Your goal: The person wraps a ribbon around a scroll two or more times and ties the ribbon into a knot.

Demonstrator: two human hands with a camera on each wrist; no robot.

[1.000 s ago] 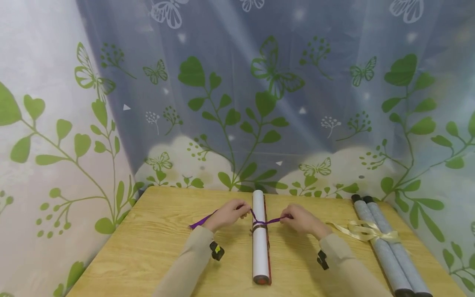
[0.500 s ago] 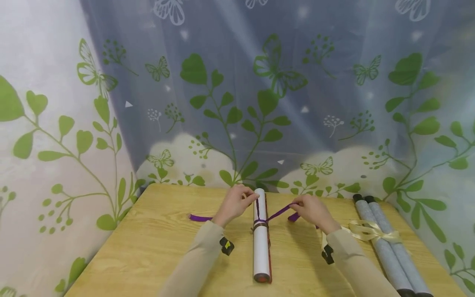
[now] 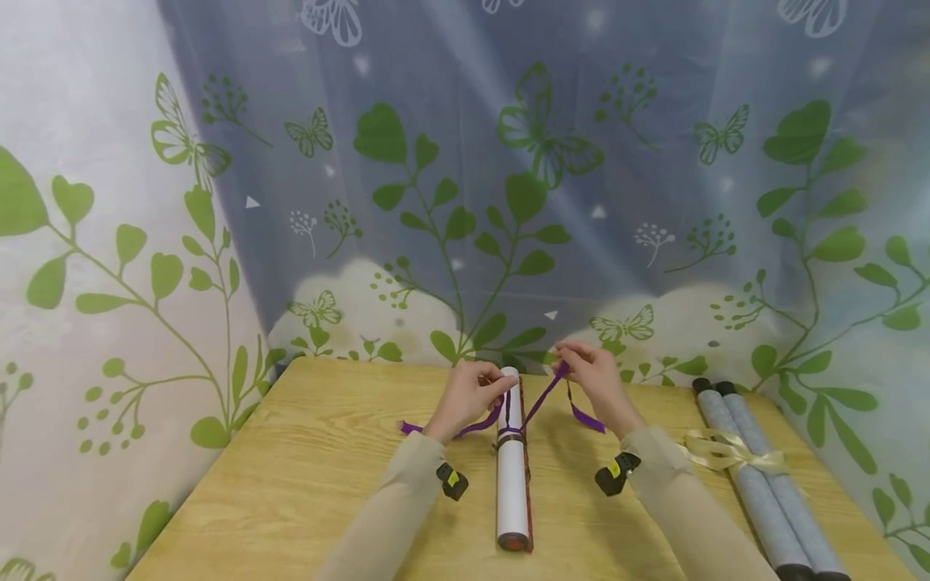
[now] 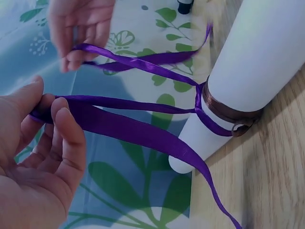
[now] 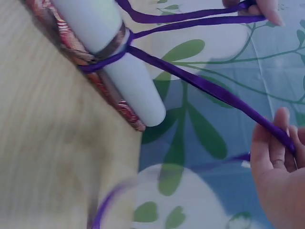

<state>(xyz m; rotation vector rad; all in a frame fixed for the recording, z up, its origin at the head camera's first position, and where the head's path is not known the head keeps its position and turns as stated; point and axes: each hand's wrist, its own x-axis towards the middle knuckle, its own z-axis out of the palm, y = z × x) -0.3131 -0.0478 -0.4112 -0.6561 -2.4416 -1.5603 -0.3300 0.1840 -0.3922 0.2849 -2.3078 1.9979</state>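
A white scroll (image 3: 512, 492) with a dark end cap lies lengthwise on the wooden table, a strip of red patterned fabric (image 5: 76, 38) along its right side. Around its middle run a brown band (image 4: 224, 109) and a purple ribbon (image 4: 143, 136), which crosses itself on top of the roll. My left hand (image 3: 468, 395) pinches one ribbon end between thumb and fingers just over the scroll's far half. My right hand (image 3: 596, 383) pinches the other end, raised to the right of the scroll. Both lengths rise from the crossing, and their loose tails hang below the hands.
Two grey rolls (image 3: 770, 492) with black ends lie side by side at the table's right, tied with a cream ribbon bow (image 3: 726, 452). A curtain (image 3: 450, 202) printed with leaves and butterflies hangs behind the wooden table (image 3: 291, 484).
My right hand has risen, drawing its ribbon length upward. My left hand has moved right to the scroll and lifted its length more upright. The scroll lies in nearly the same place.
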